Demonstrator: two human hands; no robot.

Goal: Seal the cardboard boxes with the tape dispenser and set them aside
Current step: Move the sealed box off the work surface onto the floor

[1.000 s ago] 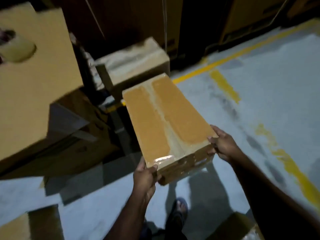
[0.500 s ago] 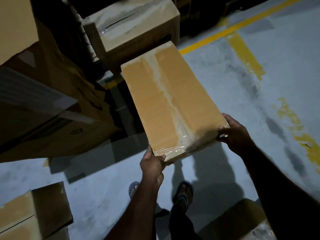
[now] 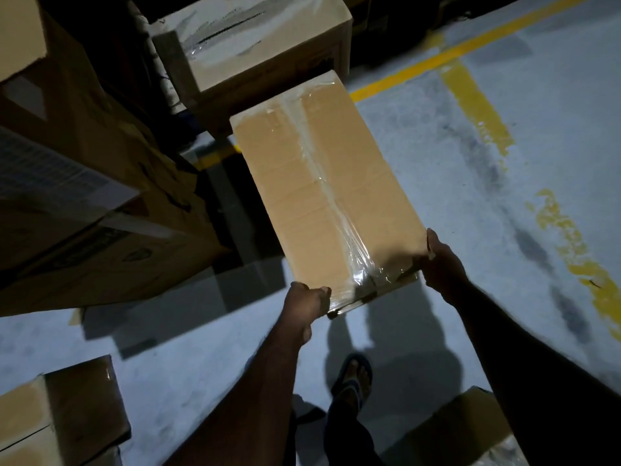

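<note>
I carry a long brown cardboard box (image 3: pixel 295 196) above the floor, its top seam covered by clear tape that wraps over the near end. My left hand (image 3: pixel 307 306) grips the near left corner, thumb on top. My right hand (image 3: pixel 442 264) grips the near right corner. The box's far end points toward another taped box (image 3: pixel 255 45) at the back. No tape dispenser is in view.
Stacked cardboard boxes (image 3: pixel 77 183) fill the left side. Another box (image 3: pixel 50 415) sits at the bottom left and one (image 3: pixel 470 435) at the bottom right. The grey floor (image 3: pixel 504 112) carries yellow lines. My sandalled foot (image 3: pixel 353 381) is below the carried box.
The box has moved forward, toward the taped box at the back, and the view has tilted down. Both hands keep their hold on the near corners.
</note>
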